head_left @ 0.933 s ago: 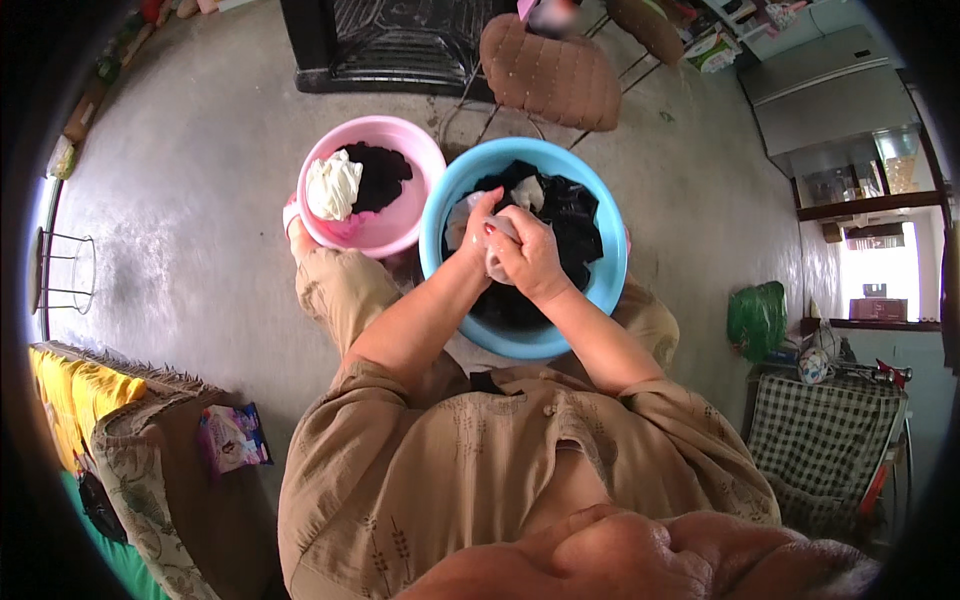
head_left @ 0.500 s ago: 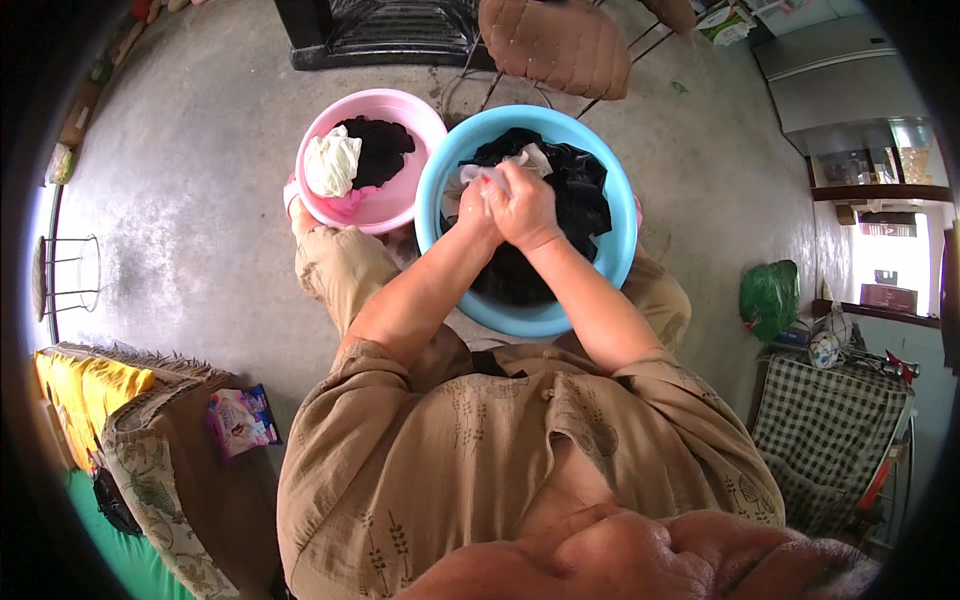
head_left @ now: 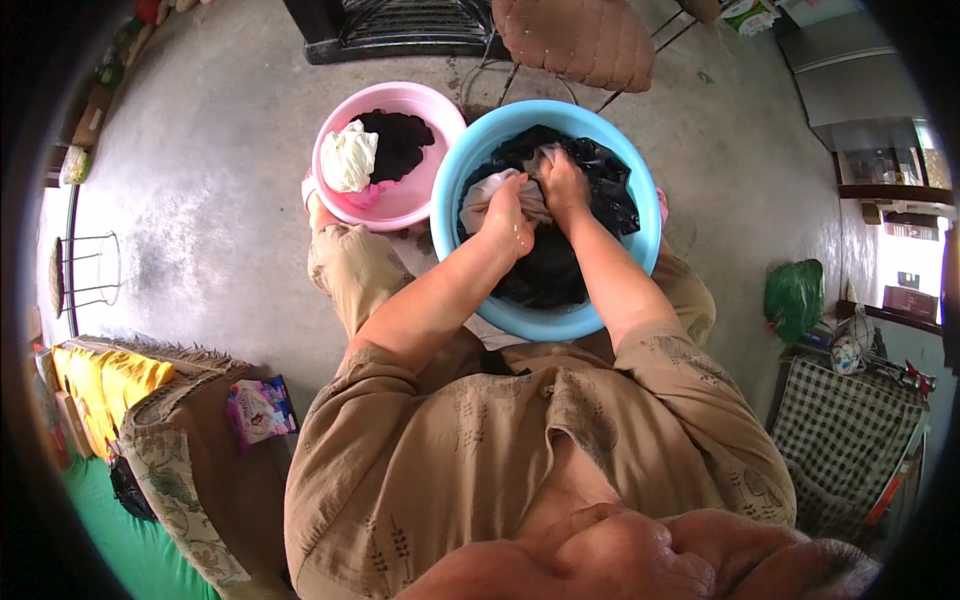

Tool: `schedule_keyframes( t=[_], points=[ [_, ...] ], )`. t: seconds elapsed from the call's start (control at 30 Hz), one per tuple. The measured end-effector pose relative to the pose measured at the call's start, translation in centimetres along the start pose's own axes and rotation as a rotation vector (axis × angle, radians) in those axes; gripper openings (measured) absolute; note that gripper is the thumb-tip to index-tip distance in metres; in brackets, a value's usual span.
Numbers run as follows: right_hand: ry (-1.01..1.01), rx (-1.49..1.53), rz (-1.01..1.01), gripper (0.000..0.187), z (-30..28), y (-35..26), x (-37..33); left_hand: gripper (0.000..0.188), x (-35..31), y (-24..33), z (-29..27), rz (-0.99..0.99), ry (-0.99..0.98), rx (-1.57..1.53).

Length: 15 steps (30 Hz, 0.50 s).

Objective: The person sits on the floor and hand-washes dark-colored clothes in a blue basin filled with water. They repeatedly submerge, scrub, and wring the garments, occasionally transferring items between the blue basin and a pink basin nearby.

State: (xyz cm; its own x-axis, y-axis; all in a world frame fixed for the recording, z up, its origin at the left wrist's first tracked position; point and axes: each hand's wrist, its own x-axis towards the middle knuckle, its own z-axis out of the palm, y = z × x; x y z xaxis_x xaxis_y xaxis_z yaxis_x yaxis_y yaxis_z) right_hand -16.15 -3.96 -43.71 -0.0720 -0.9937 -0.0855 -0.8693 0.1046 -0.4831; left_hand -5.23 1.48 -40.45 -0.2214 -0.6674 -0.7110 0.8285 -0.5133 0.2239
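While the pale cloth sits bunched in the blue basin on dark garments, left hand clamps it; right hand works alongside, fingers partly hidden, can't tell grip. Pink basin just beside holds white cloth, black cloth.

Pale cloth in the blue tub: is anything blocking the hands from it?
Nothing visible: the left hand is on the pale cloth, and the right hand is close by. Black laundry in the blue tub lies around, not visibly between.
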Motion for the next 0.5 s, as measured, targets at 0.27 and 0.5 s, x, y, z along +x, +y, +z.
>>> schedule_keyframes(
  t=[0.27, 0.5],
  points=[
    [0.257, 0.176, -0.689, 0.026, -2.4, -1.1, -3.1, 0.034, 0.0, 0.6, -0.2, -0.007, -0.248, -0.052],
    [0.018, 0.584, -0.556, 0.018, -7.1, -9.4, -10.1, 0.031, 1.0, 0.7, -1.9, -0.2, -0.687, -0.228]
  ],
)
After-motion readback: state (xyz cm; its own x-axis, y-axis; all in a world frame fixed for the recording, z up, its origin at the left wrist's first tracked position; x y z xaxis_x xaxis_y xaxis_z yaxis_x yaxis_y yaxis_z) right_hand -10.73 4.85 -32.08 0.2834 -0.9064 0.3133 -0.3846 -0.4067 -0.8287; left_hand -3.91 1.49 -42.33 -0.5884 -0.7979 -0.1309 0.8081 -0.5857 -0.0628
